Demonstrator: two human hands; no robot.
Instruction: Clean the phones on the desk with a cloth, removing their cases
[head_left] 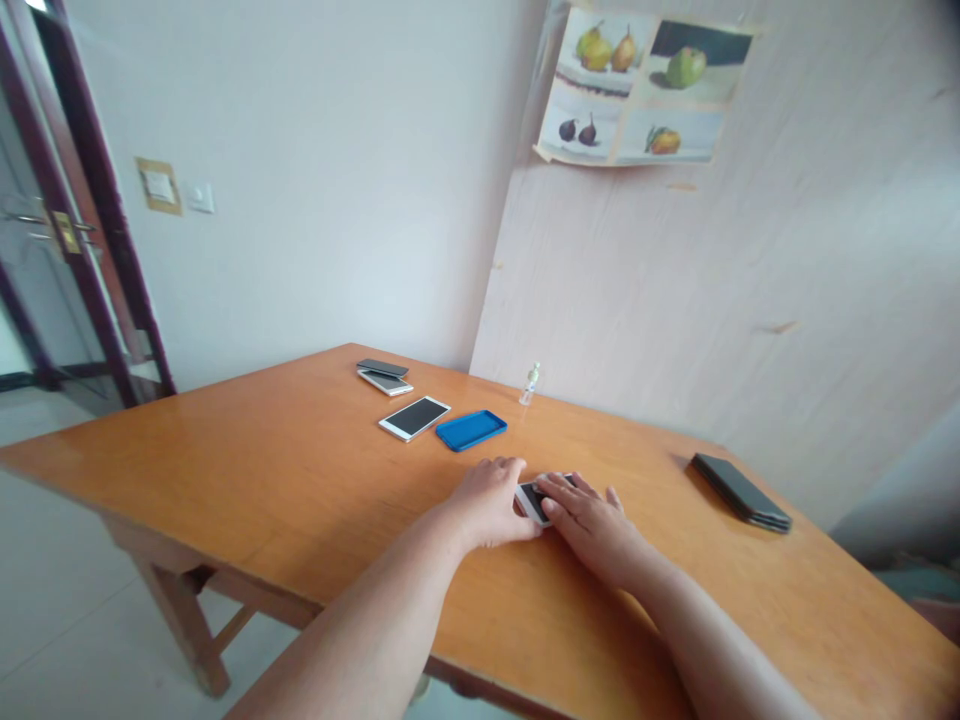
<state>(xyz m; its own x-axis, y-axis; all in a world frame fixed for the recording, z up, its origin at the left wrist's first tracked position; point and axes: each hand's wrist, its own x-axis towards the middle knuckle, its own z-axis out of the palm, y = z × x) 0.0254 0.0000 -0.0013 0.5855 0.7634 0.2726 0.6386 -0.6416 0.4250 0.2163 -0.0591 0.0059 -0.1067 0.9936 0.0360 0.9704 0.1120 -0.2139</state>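
Note:
A white-edged smartphone [531, 501] with a dark screen lies on the wooden table in front of me. My left hand [491, 503] grips its left end, the thumb on the near side and the fingers on the far side. Across the screen lies my right hand [592, 515], its fingers stretched out and covering much of the phone. Beyond my left hand rests an empty blue phone case [472, 430], open side up. Beside the case is another white smartphone [415, 418], screen up.
Farther back on the table [247, 460], a dark flat phone-sized piece [382, 368] overlaps a white phone [385, 383]. A small clear bottle [529, 384] stands near the wall. Dark flat stacked items [740, 492] lie at the right. Fruit pictures [649, 85] hang above.

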